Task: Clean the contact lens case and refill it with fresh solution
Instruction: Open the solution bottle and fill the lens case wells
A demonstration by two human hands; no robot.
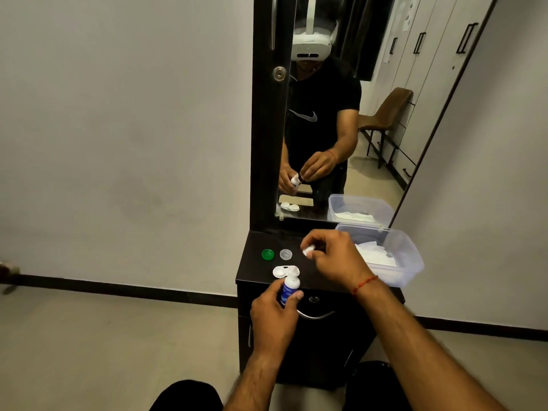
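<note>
**Currently: bottle uncapped, wells not filled yet**

Fingertips of the right hand (335, 262) are pinched together on a small white cap (308, 250), most likely the bottle's, held above the middle of the cabinet top (258, 269). Fingers and thumb of the left hand (274, 315) are wrapped around the solution bottle (288, 290), which is upright with its nozzle end away from the person, at the front edge.

The lens case (283, 271) lies open just behind the bottle, near the front-left of the top. The nozzle overlaps its right-hand well in this view; I can't tell whether they touch. I also can't tell whether the wells are wet or dry.

The green lid (267, 254) and clear lid (286, 254) sit side by side behind the case, toward the back-left corner. A clear plastic tub (412, 262) with white tissues (376, 256) takes up the right side.

Step, as I read it: about to dispense.

Risks:
- Nozzle tip touching the case rim contaminates the bottle. The cause would be aiming low from this angle.
- The case looks light and loose, so a nudge from the bottle could slide it off the front edge.
- A hard squeeze could overfill the wells and run onto the top.
- The cap could slip from the pinch, or get set down open side down on the top.
- Lids could be swapped when closing.
</note>
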